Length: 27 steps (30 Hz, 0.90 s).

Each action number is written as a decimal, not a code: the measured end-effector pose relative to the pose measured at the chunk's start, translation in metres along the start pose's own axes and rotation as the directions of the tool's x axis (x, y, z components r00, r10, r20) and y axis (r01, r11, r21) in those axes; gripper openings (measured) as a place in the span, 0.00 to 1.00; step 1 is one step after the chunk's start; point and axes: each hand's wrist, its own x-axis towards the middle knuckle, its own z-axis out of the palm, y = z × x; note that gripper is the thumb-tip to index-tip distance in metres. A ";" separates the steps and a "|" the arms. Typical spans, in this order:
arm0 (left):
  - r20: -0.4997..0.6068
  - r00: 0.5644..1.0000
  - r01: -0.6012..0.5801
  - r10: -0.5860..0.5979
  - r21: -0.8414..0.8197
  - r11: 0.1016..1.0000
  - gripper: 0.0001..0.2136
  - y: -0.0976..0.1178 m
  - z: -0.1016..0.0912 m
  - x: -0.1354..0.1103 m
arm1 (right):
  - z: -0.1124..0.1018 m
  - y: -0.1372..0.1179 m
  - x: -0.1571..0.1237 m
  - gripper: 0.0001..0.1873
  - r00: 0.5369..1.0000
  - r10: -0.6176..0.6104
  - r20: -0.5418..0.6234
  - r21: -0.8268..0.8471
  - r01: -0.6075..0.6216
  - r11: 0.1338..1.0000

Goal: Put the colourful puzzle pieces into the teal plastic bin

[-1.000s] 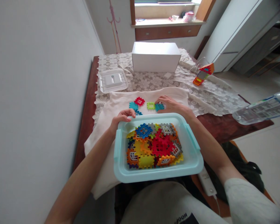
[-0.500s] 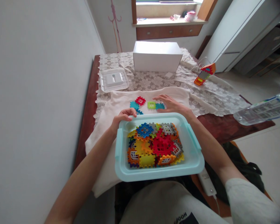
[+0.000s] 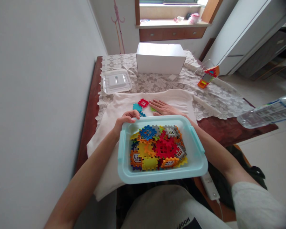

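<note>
My left hand (image 3: 126,120) grips the far left rim of a pale blue plastic bin (image 3: 195,162). Interlocking plastic tiles (image 3: 165,148) in red, yellow, orange, blue and grey lie heaped inside it. Beyond the bin, my right hand (image 3: 165,108) rests with fingers stretched out over the white cloth. It covers most of a green tile (image 3: 153,109); the blue tile seen beside that one earlier is hidden. Left of the fingers lie a red tile (image 3: 143,103) and a light blue tile (image 3: 137,107), with a darker blue tile (image 3: 142,114) partly behind the rim.
A white box (image 3: 160,63) stands at the table's back, with a clear lid (image 3: 116,81) to its left. An assembled tile house (image 3: 208,77) sits at the right. A plastic bottle (image 3: 267,111) juts in near the right edge. The wall (image 3: 43,95) borders the left side.
My right hand has moved left and flattened over the green and blue tiles, covering them. My left hand keeps its hold on the bin.
</note>
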 end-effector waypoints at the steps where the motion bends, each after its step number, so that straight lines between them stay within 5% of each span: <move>1: 0.001 1.000 -0.001 0.001 0.002 1.000 0.10 0.000 0.000 0.000 | 0.001 0.000 0.000 0.37 1.000 0.001 -0.011 -0.011 -0.001 1.000; 13: -0.014 1.000 0.010 -0.011 -0.013 1.000 0.10 0.002 0.003 -0.001 | 0.011 0.016 0.009 0.32 0.976 0.093 -0.196 -0.275 -0.145 0.950; 27: -0.035 0.999 0.029 -0.029 -0.009 1.000 0.09 0.003 0.004 -0.002 | 0.008 0.013 0.009 0.24 0.959 0.052 -0.279 -0.136 -0.093 0.986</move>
